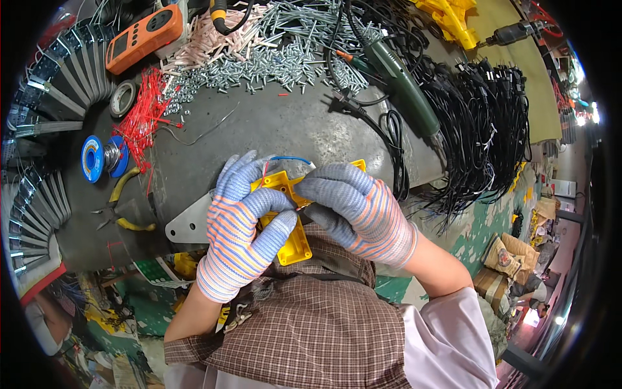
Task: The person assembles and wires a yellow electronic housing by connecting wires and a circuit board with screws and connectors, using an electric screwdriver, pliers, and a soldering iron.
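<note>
Both my hands wear grey knit gloves with orange and blue stripes. They meet over a yellow plastic housing (296,249) at the table's near edge. My left hand (243,223) lies over the housing's left side, thumb and forefinger pinched together near its middle. My right hand (359,207) comes in from the right, its fingertips closed at almost the same spot. What lies between the fingertips is small and mostly covered, perhaps a thin wire end. A blue wire (290,158) arches above the housing between the hands. A short red wire (264,174) shows beside my left fingers.
Screws (272,68) are heaped at the back, beside an orange meter (144,39). Red cable ties (144,113), a solder spool (94,159) and yellow-handled pliers (116,211) lie left. A green power screwdriver (405,87) and black cords (473,123) lie right. A flat metal plate (188,223) touches my left glove.
</note>
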The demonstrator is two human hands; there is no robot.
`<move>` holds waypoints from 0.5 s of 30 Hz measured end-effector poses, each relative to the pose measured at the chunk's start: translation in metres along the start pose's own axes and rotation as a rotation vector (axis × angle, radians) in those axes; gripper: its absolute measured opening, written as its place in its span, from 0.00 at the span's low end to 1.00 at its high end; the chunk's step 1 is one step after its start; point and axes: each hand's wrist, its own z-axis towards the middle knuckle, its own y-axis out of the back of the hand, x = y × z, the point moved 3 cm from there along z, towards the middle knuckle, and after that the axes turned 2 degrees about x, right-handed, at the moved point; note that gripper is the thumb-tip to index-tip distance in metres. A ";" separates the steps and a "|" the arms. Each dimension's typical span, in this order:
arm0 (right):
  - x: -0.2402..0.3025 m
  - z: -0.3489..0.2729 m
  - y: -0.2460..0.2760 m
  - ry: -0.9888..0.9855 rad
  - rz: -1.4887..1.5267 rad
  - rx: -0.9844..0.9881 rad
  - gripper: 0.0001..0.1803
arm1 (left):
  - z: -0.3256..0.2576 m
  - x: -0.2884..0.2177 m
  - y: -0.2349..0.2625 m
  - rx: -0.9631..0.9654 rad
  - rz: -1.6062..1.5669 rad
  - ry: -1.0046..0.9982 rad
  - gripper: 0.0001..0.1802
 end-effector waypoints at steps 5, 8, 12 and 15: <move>0.003 -0.002 -0.002 -0.062 -0.068 0.132 0.14 | -0.005 -0.001 -0.004 -0.080 0.029 -0.017 0.10; 0.003 0.002 -0.004 -0.079 0.066 0.080 0.16 | -0.009 -0.014 -0.005 -0.252 0.321 -0.133 0.09; 0.002 -0.003 -0.009 -0.211 0.532 -0.043 0.20 | -0.018 -0.011 -0.003 -0.381 0.457 -0.205 0.08; -0.008 -0.002 -0.018 -0.068 0.394 -0.087 0.20 | -0.017 -0.005 -0.003 -0.353 0.357 -0.186 0.07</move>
